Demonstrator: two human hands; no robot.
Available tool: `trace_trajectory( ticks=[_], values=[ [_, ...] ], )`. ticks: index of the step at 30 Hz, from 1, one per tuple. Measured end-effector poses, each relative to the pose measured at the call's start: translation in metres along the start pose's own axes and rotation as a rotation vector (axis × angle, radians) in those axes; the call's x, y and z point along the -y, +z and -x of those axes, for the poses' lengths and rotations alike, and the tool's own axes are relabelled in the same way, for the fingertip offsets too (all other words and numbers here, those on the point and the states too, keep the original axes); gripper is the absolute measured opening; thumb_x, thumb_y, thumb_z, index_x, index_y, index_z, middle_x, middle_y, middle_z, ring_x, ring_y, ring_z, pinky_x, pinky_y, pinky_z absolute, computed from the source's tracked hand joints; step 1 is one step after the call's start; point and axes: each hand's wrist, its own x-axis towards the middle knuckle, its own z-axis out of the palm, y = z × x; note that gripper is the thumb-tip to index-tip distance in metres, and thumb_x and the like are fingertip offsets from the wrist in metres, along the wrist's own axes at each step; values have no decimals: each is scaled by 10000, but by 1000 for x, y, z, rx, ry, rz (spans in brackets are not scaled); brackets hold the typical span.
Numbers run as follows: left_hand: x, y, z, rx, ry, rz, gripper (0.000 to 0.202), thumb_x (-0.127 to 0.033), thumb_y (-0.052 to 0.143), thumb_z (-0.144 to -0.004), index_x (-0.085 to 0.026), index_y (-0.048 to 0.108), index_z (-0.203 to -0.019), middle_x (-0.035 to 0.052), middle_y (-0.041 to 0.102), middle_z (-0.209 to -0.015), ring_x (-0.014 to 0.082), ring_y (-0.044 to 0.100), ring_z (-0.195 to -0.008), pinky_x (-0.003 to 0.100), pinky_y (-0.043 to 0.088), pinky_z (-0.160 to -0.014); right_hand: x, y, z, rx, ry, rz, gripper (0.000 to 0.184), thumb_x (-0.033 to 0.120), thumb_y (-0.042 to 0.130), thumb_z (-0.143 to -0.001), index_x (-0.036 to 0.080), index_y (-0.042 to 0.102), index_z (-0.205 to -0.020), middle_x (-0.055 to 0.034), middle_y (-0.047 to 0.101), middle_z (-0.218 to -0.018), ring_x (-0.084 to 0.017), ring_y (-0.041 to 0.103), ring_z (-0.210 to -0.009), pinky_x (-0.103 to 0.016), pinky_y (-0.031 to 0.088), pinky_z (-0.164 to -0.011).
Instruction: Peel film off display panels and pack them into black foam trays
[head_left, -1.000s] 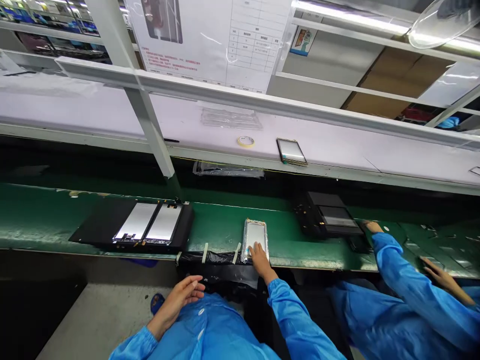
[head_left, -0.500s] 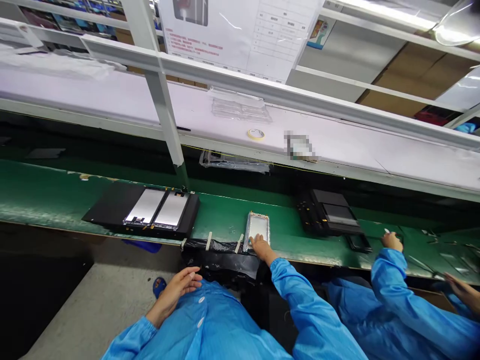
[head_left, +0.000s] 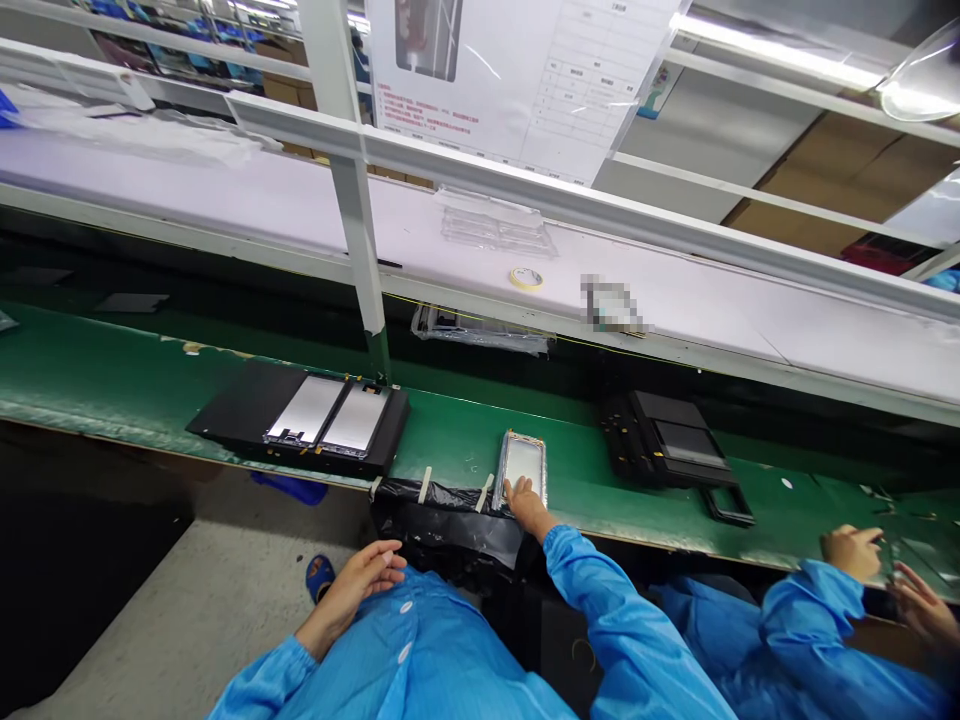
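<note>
A stack of pale, silver-edged rectangular screen panels (head_left: 527, 456) lies on the green bench in front of me. My right hand (head_left: 529, 506) rests on its near end, fingertips touching the top face and not visibly wrapped round it. Low in front of my body, my left hand (head_left: 358, 586) hovers with its fingers apart and nothing in it. Left of the panels, two silver-backed display panels (head_left: 354, 419) lie side by side on a black foam block (head_left: 240, 408). A black plastic bag (head_left: 450, 530) hangs from the bench edge by strips of tape.
On the right of the green bench (head_left: 570, 500) sit black foam trays (head_left: 675, 435) and a small black frame (head_left: 729, 504). A co-worker's hands (head_left: 853, 552) work further right. Above, a white shelf (head_left: 465, 265) carries a tape roll (head_left: 526, 278) and clear plastic sleeves (head_left: 495, 228).
The view has shifted slightly, and the scene sits a little lower and further right. My hands keep about the same places. The co-worker's near hand has moved right, towards their other hand.
</note>
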Motion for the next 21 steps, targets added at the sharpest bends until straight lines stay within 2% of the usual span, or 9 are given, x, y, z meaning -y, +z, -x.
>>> trace_trajectory(
  ticks=[3,6,11,14,17,19,21],
  values=[
    [1,0,2,-4,0,10,649,-627,829,-629,-174,692,-1074,104,789,-944,242,715,-860,359,506,-815,5,-8,7,-56,14,-8,619,61,406,-842,26,444,-1459,-357,508,-1396,-414,519,-1328,-619,524,-955],
    [3,-3,4,-3,15,11,612,-604,820,-664,-176,694,-1082,98,789,-952,232,716,-857,349,507,-809,0,-26,12,-118,25,-20,596,22,360,-852,-4,466,-1438,-357,517,-1389,-398,538,-1314,-589,531,-956],
    [5,-6,0,39,26,17,549,-550,799,-730,-167,687,-1107,106,787,-967,228,722,-855,340,510,-799,-28,-77,20,-243,64,-47,530,31,282,-923,19,522,-1395,-280,563,-1391,-331,563,-1276,-486,490,-1039],
    [1,2,-6,107,-5,70,507,-497,790,-764,-157,673,-1120,114,786,-971,231,729,-858,340,516,-802,-30,-106,31,-359,160,-140,518,51,275,-941,66,544,-1383,-248,659,-1258,-306,645,-1140,-441,518,-985],
    [-9,21,-14,211,-76,207,537,-478,762,-800,-135,610,-1184,162,767,-1049,277,735,-940,392,521,-873,3,-122,54,-484,168,-303,501,76,313,-940,117,567,-1370,-205,726,-1098,-277,704,-986,-404,563,-896],
    [-19,36,-21,268,-142,333,639,-561,687,-839,-133,513,-1281,208,728,-1147,335,716,-1040,469,512,-929,42,-123,74,-567,28,-371,498,93,322,-948,141,565,-1380,-192,729,-1117,-271,707,-1011,-401,579,-895],
    [-28,48,-29,315,-179,451,717,-666,562,-872,-151,427,-1352,226,690,-1208,372,698,-1080,540,506,-935,86,-121,95,-652,-184,-422,479,123,333,-972,163,551,-1398,-181,710,-1191,-274,688,-1092,-423,585,-925]
  ],
)
